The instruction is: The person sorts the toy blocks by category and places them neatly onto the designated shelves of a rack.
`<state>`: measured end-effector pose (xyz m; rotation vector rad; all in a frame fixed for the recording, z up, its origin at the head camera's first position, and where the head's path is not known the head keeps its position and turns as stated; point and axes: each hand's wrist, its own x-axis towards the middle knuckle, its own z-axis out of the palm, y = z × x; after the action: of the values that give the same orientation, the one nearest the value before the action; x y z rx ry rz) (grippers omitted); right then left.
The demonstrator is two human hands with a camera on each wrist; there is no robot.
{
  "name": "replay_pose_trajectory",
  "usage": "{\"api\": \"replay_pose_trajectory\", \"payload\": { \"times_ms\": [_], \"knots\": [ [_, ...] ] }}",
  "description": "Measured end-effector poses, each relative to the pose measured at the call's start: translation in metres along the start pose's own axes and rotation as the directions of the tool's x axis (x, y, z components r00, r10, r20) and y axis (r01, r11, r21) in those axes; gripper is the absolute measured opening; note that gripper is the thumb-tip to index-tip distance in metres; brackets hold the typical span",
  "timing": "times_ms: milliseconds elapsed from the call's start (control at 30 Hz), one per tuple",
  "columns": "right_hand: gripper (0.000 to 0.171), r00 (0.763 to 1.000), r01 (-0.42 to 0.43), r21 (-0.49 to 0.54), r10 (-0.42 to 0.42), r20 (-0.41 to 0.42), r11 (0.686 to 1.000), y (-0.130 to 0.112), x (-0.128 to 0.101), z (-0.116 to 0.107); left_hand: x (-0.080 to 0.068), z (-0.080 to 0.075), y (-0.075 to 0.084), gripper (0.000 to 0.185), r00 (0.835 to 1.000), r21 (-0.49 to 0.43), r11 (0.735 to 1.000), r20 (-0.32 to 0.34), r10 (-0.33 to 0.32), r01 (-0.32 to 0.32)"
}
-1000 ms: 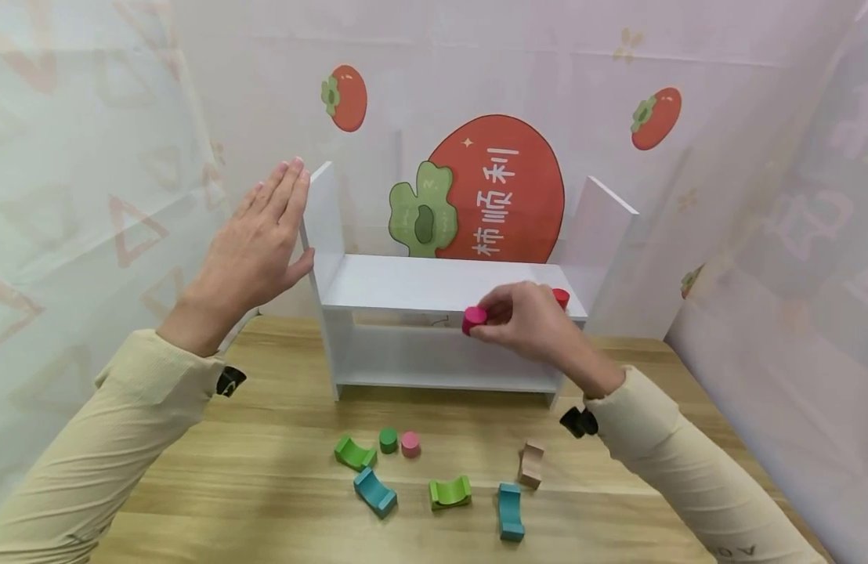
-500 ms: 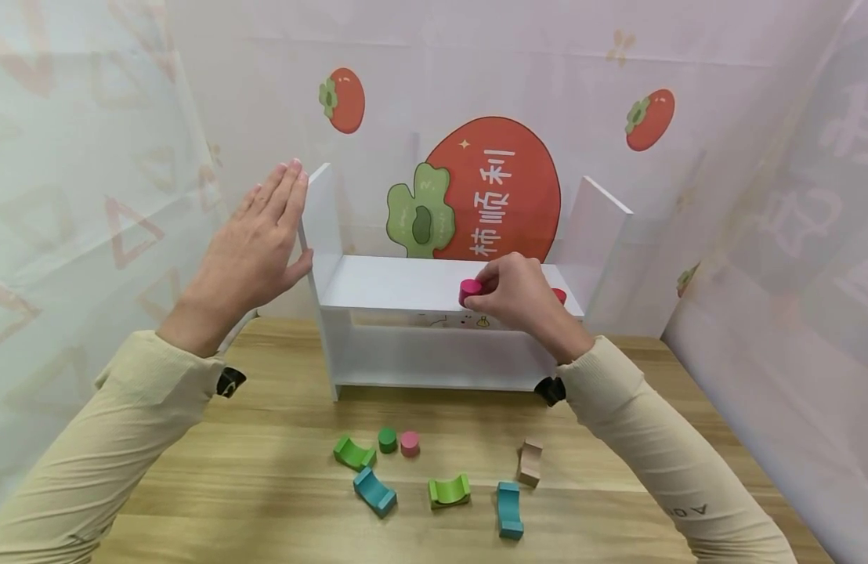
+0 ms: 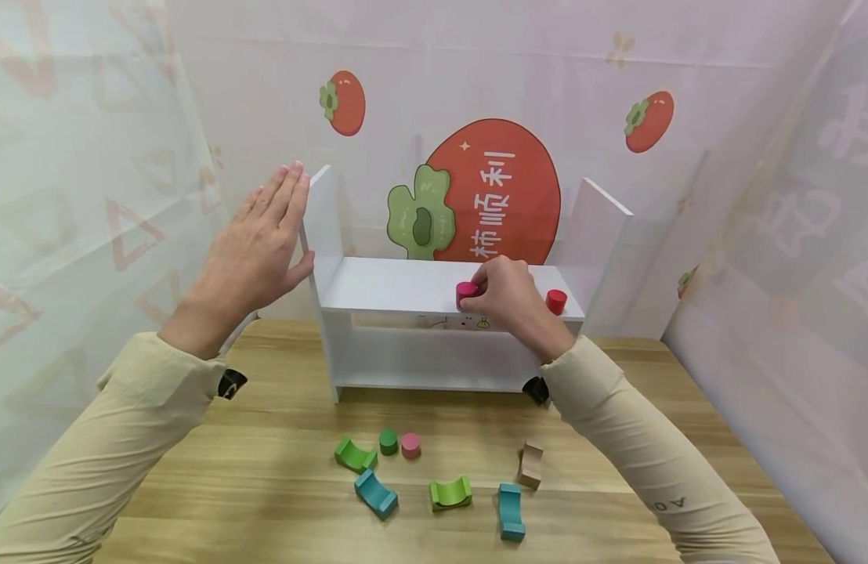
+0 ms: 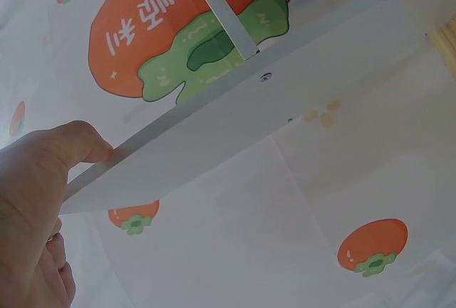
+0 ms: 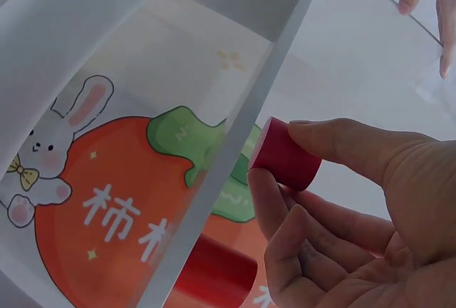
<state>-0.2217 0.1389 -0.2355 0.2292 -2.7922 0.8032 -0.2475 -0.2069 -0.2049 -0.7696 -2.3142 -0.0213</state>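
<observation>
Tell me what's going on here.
A person's right hand pinches a magenta cylinder at the upper board of a white shelf; whether it touches the board is unclear. Their left hand touches the left side panel. A red cylinder stands near that board's right end. On the wooden table lie a green cylinder, a pink cylinder, two green curved blocks, two blue curved blocks and a tan block.

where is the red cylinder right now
In the head view, the red cylinder stands on the upper white shelf, close to the right side panel, right of the magenta cylinder held in the right hand.
</observation>
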Motion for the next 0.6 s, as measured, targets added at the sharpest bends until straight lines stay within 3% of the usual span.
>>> {"api": "replay_pose_trajectory", "payload": {
  "times_ms": [267, 467, 600],
  "knots": [
    [0.028, 0.999, -0.032, -0.010, 0.032, 0.029, 0.999, -0.004, 0.001, 0.006, -0.001, 0.001, -0.001, 0.097, 1.000, 0.003, 1.000, -0.002, 0.000, 0.000],
    [0.018, 0.999, 0.019, -0.067, -0.020, -0.025, 0.998, -0.003, -0.003, 0.005, -0.002, 0.002, -0.002, 0.096, 1.000, 0.004, 1.000, -0.003, 0.003, -0.003],
    [0.020, 0.995, 0.065, -0.061, -0.070, -0.069, 0.996, -0.004, -0.014, 0.004, -0.003, 0.003, -0.004, 0.097, 1.000, 0.008, 1.000, -0.015, 0.010, -0.009]
  ]
}}
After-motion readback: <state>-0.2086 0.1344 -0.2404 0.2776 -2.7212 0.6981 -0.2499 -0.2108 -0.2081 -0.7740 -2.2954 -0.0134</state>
